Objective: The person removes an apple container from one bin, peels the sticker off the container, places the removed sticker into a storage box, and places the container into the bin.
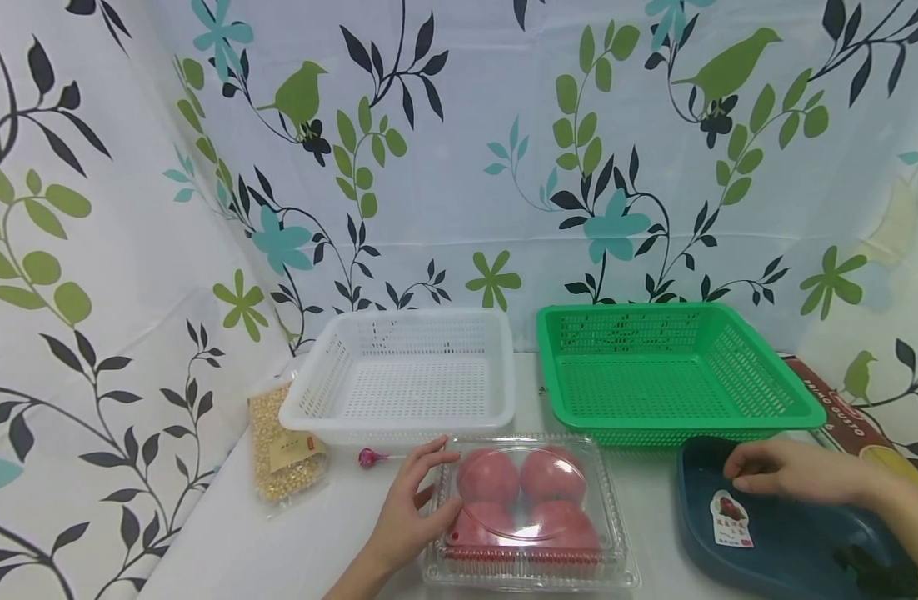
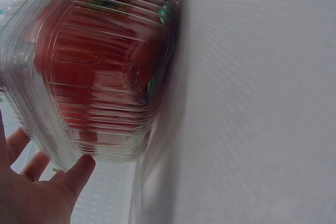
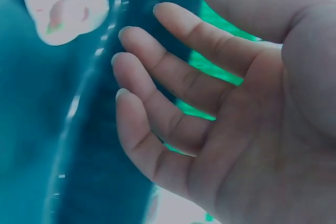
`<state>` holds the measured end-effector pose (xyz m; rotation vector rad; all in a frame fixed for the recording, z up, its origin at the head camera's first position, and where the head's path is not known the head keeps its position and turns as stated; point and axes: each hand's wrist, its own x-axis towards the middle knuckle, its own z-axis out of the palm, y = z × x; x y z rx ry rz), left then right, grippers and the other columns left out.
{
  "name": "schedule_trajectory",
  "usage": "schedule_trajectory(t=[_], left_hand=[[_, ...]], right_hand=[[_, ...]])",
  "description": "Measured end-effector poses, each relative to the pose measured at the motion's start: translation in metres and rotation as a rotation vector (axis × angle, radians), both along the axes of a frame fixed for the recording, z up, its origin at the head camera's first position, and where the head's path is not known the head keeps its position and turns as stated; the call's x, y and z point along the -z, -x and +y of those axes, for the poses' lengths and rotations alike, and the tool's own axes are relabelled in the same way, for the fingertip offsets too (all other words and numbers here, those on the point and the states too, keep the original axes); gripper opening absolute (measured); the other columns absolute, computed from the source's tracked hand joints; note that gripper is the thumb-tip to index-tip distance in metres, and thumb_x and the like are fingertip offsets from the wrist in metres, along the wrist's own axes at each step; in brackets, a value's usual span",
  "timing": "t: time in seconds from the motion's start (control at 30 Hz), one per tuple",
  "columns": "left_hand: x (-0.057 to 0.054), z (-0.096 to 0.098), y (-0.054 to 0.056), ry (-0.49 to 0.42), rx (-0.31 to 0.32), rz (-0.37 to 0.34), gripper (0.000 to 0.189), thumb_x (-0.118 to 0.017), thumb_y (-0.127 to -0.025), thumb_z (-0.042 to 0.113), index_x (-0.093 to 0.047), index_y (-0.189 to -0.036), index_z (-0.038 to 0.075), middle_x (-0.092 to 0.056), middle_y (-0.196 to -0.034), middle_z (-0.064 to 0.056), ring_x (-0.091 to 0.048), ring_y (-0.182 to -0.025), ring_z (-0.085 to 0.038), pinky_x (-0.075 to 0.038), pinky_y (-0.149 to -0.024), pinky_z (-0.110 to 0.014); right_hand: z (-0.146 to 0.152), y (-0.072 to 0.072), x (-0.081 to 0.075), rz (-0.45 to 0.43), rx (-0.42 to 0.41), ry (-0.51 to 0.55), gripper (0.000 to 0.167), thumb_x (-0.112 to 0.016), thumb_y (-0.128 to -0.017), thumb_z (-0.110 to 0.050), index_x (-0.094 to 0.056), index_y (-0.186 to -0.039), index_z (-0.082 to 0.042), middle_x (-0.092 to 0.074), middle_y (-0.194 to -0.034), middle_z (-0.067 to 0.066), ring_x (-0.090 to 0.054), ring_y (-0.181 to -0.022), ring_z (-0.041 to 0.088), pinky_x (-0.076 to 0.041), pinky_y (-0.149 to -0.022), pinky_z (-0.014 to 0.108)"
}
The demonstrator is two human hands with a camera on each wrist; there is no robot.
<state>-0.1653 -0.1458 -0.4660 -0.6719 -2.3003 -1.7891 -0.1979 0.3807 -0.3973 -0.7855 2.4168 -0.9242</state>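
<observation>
A clear plastic clamshell box (image 1: 616,533) holds several red tomatoes (image 1: 552,475); its ribbed side fills much of the left wrist view. My left hand (image 1: 410,508) is at the box's left side, fingers spread and relaxed, with fingertips (image 2: 84,165) against the rim. Over the dark blue tray (image 1: 789,533) hovers my right hand (image 1: 792,468), its fingers loosely bent and the palm bare in the right wrist view. Inside that tray lie a small white packet with a red picture (image 1: 731,521) and a black item (image 1: 871,571) I cannot identify.
Behind the box stand a white basket (image 1: 399,429) and a green basket (image 1: 654,433). A bag of yellow kernels (image 1: 279,450) and a pink lollipop (image 1: 369,457) lie at left. A brown package (image 1: 841,408) sits behind the tray. Patterned cloth encloses the back and sides.
</observation>
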Motion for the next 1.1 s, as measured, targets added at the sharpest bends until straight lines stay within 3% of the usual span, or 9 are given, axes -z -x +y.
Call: schedule_trajectory(t=[0.1,0.27,0.47,0.7,0.9,1.1], left_hand=[[0.000,0.000,0.000,0.000,-0.001,-0.002,0.048,-0.075,-0.086,0.012,-0.061,-0.132,0.014,-0.040,-0.153,-0.011,-0.036,-0.137,-0.045,-0.043,-0.093,-0.072],[-0.001,0.001,0.000,0.003,-0.008,0.005,0.047,-0.075,-0.085,0.011,-0.062,-0.130,0.014,-0.041,-0.151,-0.012,-0.036,-0.137,-0.046,-0.044,-0.093,-0.072],[-0.002,0.001,0.001,-0.001,-0.007,0.010,0.046,-0.075,-0.085,0.010,-0.063,-0.129,0.015,-0.042,-0.150,-0.013,-0.036,-0.138,-0.047,-0.044,-0.093,-0.072],[0.000,0.001,0.001,-0.001,-0.002,0.003,0.046,-0.075,-0.086,0.011,-0.063,-0.130,0.014,-0.041,-0.151,-0.013,-0.035,-0.138,-0.048,-0.044,-0.092,-0.073],[0.000,0.001,0.001,-0.008,-0.006,0.007,0.046,-0.075,-0.085,0.011,-0.063,-0.130,0.015,-0.042,-0.151,-0.013,-0.035,-0.137,-0.048,-0.044,-0.092,-0.073],[0.002,0.000,0.001,-0.002,-0.009,0.016,0.047,-0.075,-0.086,0.012,-0.062,-0.130,0.016,-0.041,-0.151,-0.012,-0.036,-0.137,-0.047,-0.044,-0.091,-0.073]], right_hand=[[-0.003,-0.001,-0.010,0.000,0.010,-0.003,0.018,-0.057,-0.102,-0.009,-0.065,-0.114,0.002,-0.064,-0.106,0.002,-0.054,-0.087,0.000,-0.051,-0.069,0.023],[-0.013,-0.002,-0.030,-0.074,0.083,-0.015,0.030,-0.055,-0.105,-0.015,-0.060,-0.126,0.005,-0.063,-0.120,0.016,-0.058,-0.098,-0.001,-0.053,-0.077,0.022],[-0.029,-0.004,-0.044,0.026,0.066,-0.003,0.030,-0.054,-0.106,-0.015,-0.060,-0.129,0.003,-0.063,-0.123,0.015,-0.058,-0.104,-0.001,-0.054,-0.079,0.025],[-0.048,-0.005,-0.048,0.147,0.042,0.027,0.024,-0.055,-0.105,-0.015,-0.063,-0.127,-0.008,-0.066,-0.118,0.004,-0.059,-0.105,0.003,-0.055,-0.079,0.027],[-0.070,-0.005,-0.047,0.129,0.034,0.116,0.026,-0.055,-0.105,-0.015,-0.060,-0.129,-0.007,-0.066,-0.119,0.000,-0.062,-0.107,0.007,-0.055,-0.083,0.026],[-0.092,-0.008,-0.037,0.073,0.037,0.249,0.030,-0.055,-0.105,-0.014,-0.057,-0.132,0.000,-0.063,-0.125,0.011,-0.062,-0.111,0.009,-0.056,-0.085,0.028]])
